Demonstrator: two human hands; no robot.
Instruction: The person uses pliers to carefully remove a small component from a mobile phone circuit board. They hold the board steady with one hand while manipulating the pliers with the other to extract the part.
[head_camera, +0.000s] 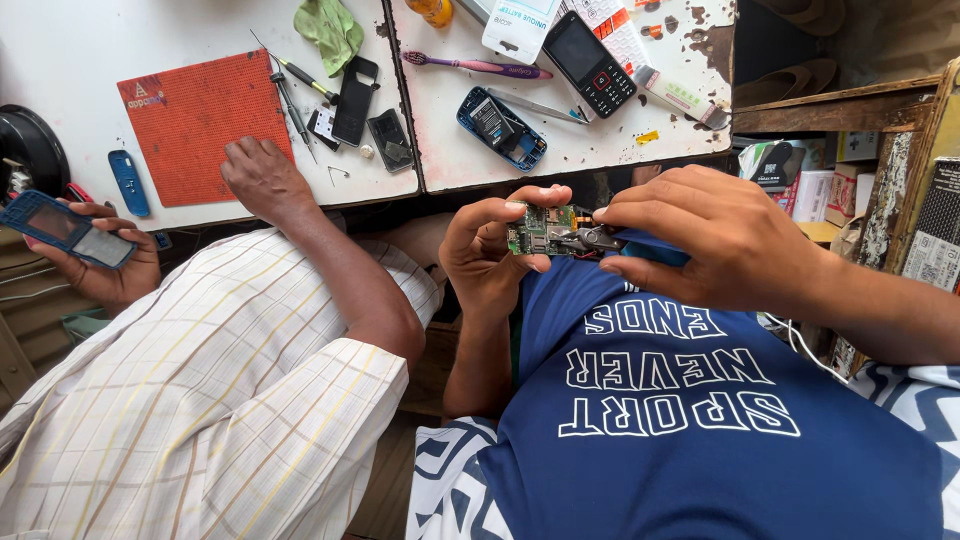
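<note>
I observed the left hand (492, 255) at frame centre, fingers curled and closed on a small green circuit board (541, 230), thumb above and fingertips below. The right hand (715, 240), right of centre, was pinched shut on a small dark metal part (592, 240) touching the board's right edge; I could not tell what the part was. The board sat between both hands, just below the edge of the white table (560, 140).

On the table, upper centre, lay an opened blue phone shell (502, 128), a black keypad phone (590, 62) and a purple toothbrush (475, 66). At upper left lay an orange work mat (195, 120) with screwdrivers (290, 90) beside it. A co-worker's hand (262, 178) rested on the mat's lower right; their other hand (105, 265), at the left edge, held a blue phone frame (65, 228).
</note>
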